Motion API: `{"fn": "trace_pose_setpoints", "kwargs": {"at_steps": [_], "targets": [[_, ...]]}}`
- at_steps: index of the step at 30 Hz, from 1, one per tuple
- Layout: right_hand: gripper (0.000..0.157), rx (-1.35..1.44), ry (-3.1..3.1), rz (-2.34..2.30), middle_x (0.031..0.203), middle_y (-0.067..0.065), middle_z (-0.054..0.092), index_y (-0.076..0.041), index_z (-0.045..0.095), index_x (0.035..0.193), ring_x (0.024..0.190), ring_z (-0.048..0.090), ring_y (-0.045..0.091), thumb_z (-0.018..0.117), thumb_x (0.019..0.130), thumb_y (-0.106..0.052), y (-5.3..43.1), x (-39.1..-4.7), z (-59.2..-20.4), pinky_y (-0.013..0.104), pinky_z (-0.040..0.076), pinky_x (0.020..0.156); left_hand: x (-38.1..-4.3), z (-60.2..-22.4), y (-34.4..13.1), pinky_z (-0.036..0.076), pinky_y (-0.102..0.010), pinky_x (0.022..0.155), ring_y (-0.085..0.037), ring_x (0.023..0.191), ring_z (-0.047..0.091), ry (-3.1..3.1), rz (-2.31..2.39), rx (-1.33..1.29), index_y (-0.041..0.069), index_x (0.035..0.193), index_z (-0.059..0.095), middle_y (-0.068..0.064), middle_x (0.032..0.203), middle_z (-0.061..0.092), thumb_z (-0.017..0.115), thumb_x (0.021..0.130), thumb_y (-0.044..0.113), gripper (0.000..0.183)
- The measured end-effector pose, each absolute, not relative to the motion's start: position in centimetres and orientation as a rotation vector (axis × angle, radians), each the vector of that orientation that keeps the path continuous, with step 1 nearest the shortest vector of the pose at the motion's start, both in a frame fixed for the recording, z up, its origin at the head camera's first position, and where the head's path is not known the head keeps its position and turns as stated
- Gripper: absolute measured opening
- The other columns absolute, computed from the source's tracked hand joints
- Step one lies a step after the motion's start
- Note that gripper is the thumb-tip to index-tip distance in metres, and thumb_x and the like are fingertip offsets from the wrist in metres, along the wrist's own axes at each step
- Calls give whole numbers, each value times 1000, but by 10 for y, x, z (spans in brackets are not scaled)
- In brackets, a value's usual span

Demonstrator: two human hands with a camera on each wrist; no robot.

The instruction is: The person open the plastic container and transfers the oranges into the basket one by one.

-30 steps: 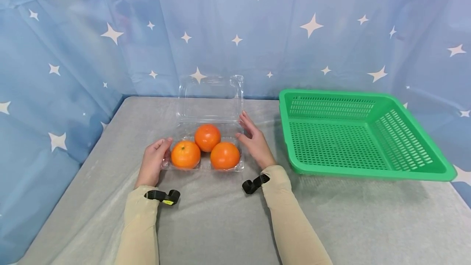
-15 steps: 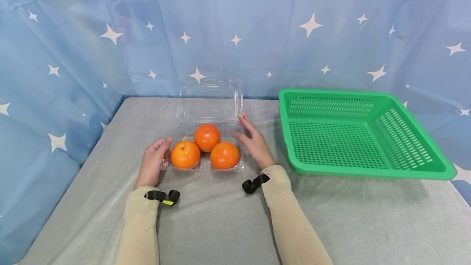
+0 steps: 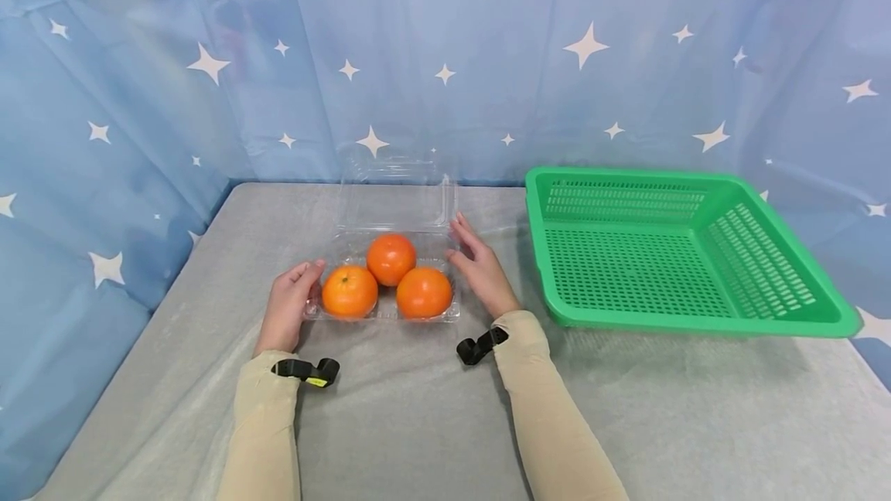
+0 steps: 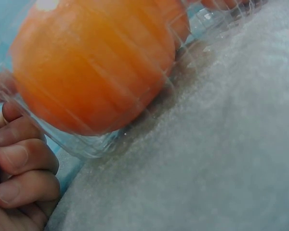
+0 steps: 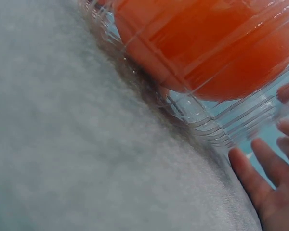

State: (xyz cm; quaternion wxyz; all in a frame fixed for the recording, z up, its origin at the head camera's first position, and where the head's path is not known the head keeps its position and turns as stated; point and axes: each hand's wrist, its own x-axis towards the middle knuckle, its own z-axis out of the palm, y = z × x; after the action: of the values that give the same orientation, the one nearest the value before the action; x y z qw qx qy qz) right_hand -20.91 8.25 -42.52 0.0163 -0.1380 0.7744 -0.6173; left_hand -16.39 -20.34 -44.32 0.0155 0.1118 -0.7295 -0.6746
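In the head view, three oranges (image 3: 349, 291) sit in a clear plastic clamshell box (image 3: 387, 313), whose lid (image 3: 393, 206) stands raised and leaning back at the far side. My left hand (image 3: 284, 306) pinches the box's left edge; the left wrist view has the thumb over the rim and the other fingers (image 4: 26, 185) curled beside the wall. On the opposite side, my right hand (image 3: 485, 275) lies alongside the box with fingers extended. The right wrist view shows those fingertips (image 5: 238, 159) right at the ribbed plastic wall, below an orange (image 5: 207, 48).
A green perforated plastic basket (image 3: 696, 323) stands on the right of the grey cloth-covered table (image 3: 390, 424). Behind and to the left hangs a blue curtain (image 3: 529, 99) with white stars. A black wrist camera (image 3: 306, 370) is strapped over each beige sleeve.
The clear lid has sunk further back, its top edge now lower in the head view. Both hands and the oranges keep their places.
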Motion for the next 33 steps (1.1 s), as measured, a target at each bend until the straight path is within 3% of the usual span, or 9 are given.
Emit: {"fn": "trace_pose_setpoints", "kwargs": {"at_steps": [7, 21, 33], "targets": [[51, -426, 2410, -1915, 146, -2, 19, -9, 34, 136, 125, 35, 21, 51, 89, -14, 81, -207, -424, 35, 31, 98, -167, -451, -207, 28, -25, 38, -11, 43, 34, -2278, -2073, 356, 7, 67, 38, 0, 56, 37, 55, 81, 51, 49], [49, -368, 2410, -1918, 144, -5, 23, -11, 37, 135, 126, 34, 19, 51, 88, -15, 81, -209, -424, 32, 31, 98, -158, -431, -199, 27, -31, 39, -11, 41, 33, -2280, -2086, 334, 3, 68, 37, -1, 55, 36, 52, 88, 40, 44], [49, -342, 2400, -1925, 144, -1, 24, -11, 38, 134, 127, 32, 16, 53, 87, -14, 84, -218, -438, 32, 29, 99, -168, -452, -207, 29, -27, 38, -12, 42, 34, -2306, -2051, 354, 6, 69, 41, 0, 55, 37, 54, 82, 52, 49]]}}
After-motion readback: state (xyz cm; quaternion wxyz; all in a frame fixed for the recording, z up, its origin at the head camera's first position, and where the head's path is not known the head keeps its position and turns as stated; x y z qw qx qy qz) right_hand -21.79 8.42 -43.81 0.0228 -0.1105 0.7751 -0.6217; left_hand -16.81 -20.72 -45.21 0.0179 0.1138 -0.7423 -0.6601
